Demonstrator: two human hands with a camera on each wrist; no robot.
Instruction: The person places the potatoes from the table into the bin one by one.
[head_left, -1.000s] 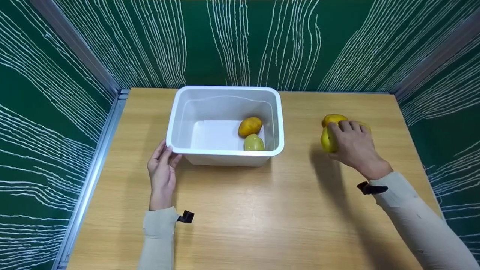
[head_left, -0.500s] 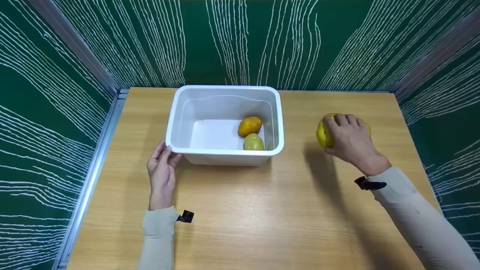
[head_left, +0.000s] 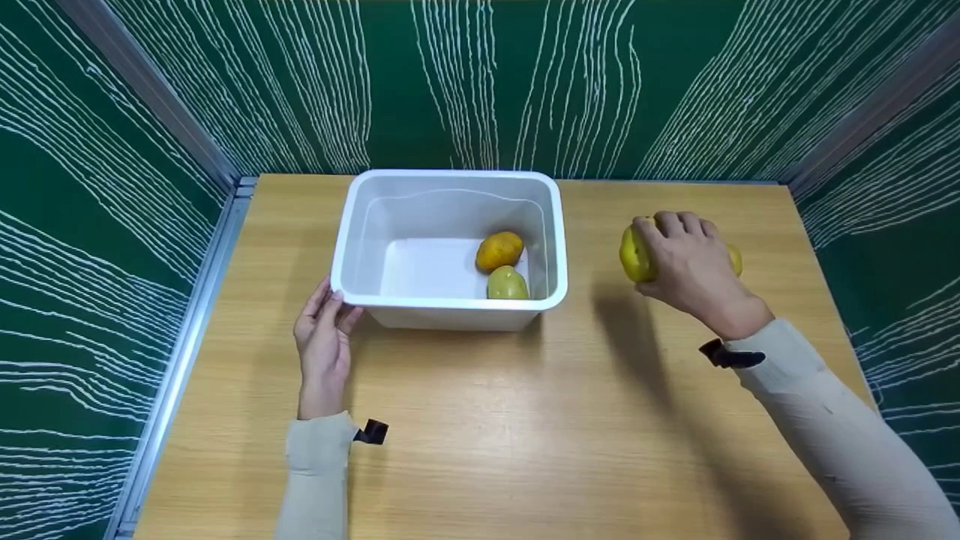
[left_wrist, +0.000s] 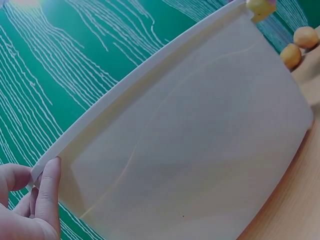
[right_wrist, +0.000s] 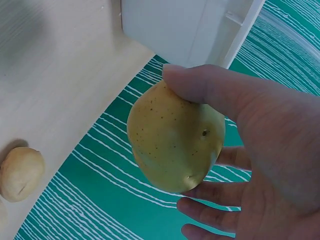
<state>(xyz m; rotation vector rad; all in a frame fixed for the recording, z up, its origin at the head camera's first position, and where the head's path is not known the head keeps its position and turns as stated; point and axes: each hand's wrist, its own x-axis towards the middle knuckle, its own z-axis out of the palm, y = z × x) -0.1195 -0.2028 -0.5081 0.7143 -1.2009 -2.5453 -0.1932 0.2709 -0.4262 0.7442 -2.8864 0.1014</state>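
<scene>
My left hand (head_left: 324, 352) pinches the near left corner of a white plastic bin (head_left: 450, 304). The left wrist view has the bin's rim between thumb and fingers. Inside the bin lie an orange-yellow potato (head_left: 500, 252) and a greenish potato (head_left: 508, 283), at its right end. My right hand (head_left: 694, 274) grips a yellow-green potato (head_left: 636, 253) right of the bin. In the right wrist view that speckled potato (right_wrist: 175, 140) sits between thumb and fingers, above the table.
Another yellow potato (head_left: 735, 259) shows partly behind my right hand on the wooden table (head_left: 480, 435). Two loose potatoes appear in the left wrist view, one potato (left_wrist: 291, 56) nearer the bin. Green walls (head_left: 510, 90) with white lines enclose the table.
My right hand has lifted the yellow-green potato and moved it a little left and away from me. The left hand and bin have stayed in place.
</scene>
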